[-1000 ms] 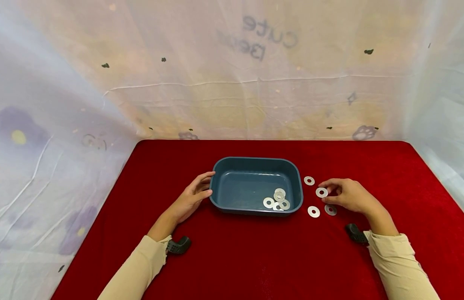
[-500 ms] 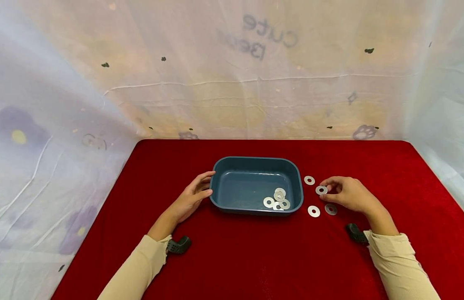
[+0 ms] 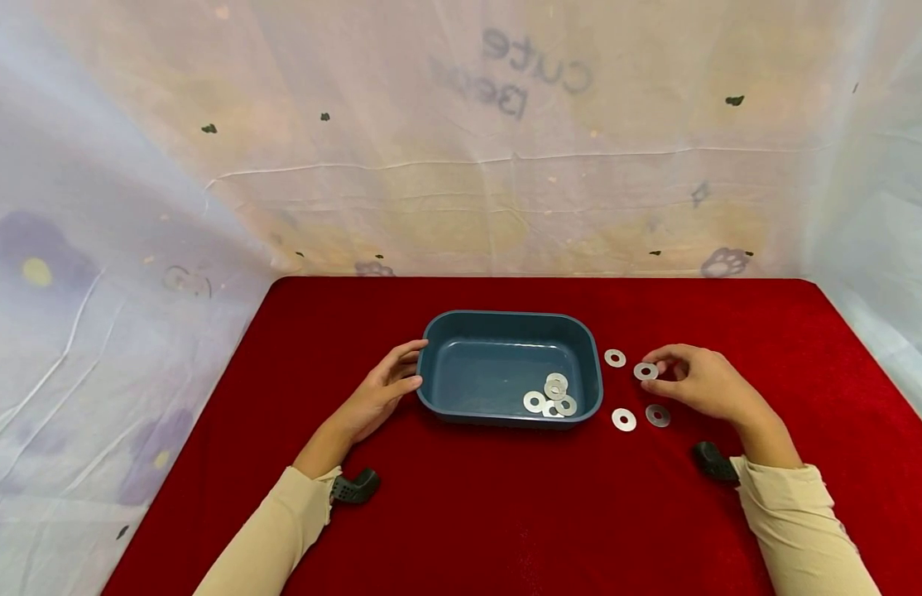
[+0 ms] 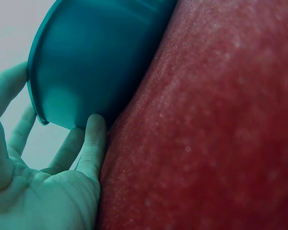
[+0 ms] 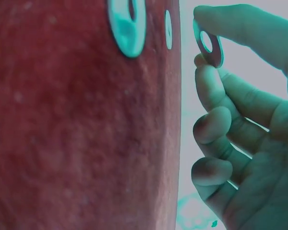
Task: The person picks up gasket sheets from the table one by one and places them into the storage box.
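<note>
So starting on the left, there's a rolled beige fabric sleeve, and the left hand comes out of it with fingers spread and the tips resting against the end wall of a dark blue-grey rectangular tub with rounded corners. No real grip there; the wrist view just shows fairly straight fingers touching the outside. The tub sits flat on a red cloth-covered table and has five flat silver metal washers in it, bunched and partly overlapping in the near right corner, with the rest of its floor bare. Just past the right end, one loose silver washer lies farther back and another silver ring washer nearer the person. Then there's the held silver washer, pinched between thumb and index finger of the right hand, off the cloth and outside the tub; the other fingers are loosely bent. One more greyish metal washer lies on the cloth below that hand.
</note>
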Tool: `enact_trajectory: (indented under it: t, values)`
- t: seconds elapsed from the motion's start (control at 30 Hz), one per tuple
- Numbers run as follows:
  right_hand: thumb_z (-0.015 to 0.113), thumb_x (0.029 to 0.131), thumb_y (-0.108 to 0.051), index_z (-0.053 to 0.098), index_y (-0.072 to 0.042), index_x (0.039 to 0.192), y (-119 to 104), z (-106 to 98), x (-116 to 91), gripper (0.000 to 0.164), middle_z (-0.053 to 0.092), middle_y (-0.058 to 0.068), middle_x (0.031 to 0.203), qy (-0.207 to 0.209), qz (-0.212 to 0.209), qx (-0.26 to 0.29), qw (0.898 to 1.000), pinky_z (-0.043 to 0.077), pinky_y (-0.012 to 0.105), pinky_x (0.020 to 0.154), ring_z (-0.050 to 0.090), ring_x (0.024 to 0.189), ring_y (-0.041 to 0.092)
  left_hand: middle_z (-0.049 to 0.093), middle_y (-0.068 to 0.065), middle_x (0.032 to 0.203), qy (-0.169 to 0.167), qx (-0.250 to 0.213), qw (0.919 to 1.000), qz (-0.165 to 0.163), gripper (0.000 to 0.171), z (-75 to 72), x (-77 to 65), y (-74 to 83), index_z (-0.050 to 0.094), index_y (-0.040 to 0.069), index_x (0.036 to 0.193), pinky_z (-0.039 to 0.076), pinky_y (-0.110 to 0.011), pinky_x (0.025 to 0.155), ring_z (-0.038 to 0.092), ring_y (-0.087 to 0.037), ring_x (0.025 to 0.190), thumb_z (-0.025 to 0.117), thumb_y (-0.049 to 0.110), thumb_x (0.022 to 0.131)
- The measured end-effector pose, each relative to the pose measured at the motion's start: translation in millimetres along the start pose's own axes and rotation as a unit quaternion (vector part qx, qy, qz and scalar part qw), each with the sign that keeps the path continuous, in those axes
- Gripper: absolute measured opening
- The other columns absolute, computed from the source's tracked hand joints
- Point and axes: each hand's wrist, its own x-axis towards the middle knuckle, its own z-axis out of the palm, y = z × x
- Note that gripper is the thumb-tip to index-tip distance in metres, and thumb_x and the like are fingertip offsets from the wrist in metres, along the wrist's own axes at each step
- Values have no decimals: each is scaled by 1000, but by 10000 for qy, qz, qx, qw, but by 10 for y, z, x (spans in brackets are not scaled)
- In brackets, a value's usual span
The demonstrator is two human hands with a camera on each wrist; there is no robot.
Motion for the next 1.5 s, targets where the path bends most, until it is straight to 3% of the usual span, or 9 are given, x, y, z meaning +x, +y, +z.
enact_trajectory:
  t: [0.63, 1.5]
  values:
    - [77, 86, -32, 70, -12, 117, -23, -85, -46, 37, 52, 3, 76, 70, 80, -34, 9999, 39, 26, 55, 47, 65, 15, 30, -14, 155, -14, -31, 10000, 2, 59, 0, 1, 6, 28, 21, 156, 40, -23, 105, 31, -32, 141, 53, 17, 103]
    - [76, 87, -36, 72, -17, 111, -138, -181, -106, 31, 51, 3, 75, 585, -123, -8, 9982, 36, 26, 54, 45, 64, 12, 30, -15, 155, -12, -37, 10000, 19, 59, 16, -9, 28, 28, 21, 156, 41, -22, 104, 33, -31, 140, 54, 18, 103]
